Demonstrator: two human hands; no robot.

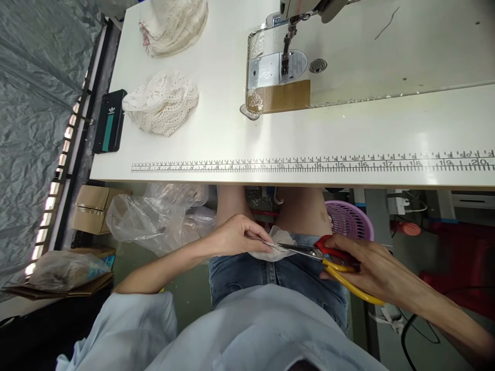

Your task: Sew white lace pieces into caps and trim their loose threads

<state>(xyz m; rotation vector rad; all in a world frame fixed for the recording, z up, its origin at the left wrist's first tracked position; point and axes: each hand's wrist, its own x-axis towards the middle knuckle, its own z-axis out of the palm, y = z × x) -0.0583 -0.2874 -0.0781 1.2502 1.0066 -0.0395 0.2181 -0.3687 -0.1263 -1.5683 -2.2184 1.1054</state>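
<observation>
Over my lap, my left hand [243, 237] pinches a small piece of white fabric [279, 238] between thumb and fingers. My right hand [359, 263] is wrapped round a pair of scissors [340, 273] with one red and one yellow handle. The blades point left and reach the fabric close to my left fingertips. Whether the blades are parted at their tips is too small to tell. Part of the fabric is hidden behind my left fingers.
A sewing machine [288, 51] stands on the white table [216, 139], whose front edge bears a printed ruler. Two cream fabric pieces, one a lacy bundle [164, 103], and a black phone [110, 121] lie at the left. Below are plastic bags [154, 216] and a purple basket [351, 219].
</observation>
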